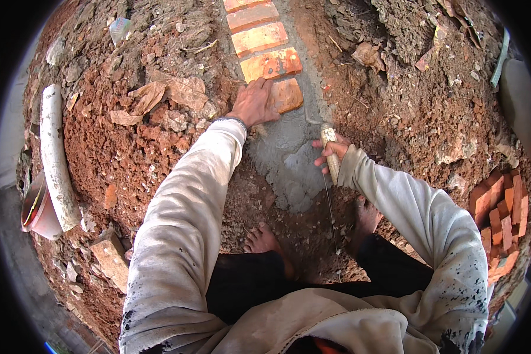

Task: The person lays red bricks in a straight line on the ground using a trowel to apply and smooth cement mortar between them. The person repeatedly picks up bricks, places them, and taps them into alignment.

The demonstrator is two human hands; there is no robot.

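A row of orange-red bricks (259, 36) runs away from me, bedded in wet grey mortar with gaps between them. My left hand (255, 101) grips the left end of the nearest brick (288, 95), which lies flat on the mortar. To its right, my right hand (335, 151) is wrapped round the pale, worn handle of a trowel (329, 137). The trowel's thin metal shank points away from me; its blade cannot be made out against the mortar. Wet mortar (283, 156) spreads between my hands and toward my bare feet.
A thin string (330, 212) runs down between my feet. At left, a white pipe (54, 156) lies beside a bucket (44, 212); a broken brick (109, 258) sits nearby. Stacked bricks (501, 218) stand at right. Rough reddish soil and dry leaves (186, 89) flank the row.
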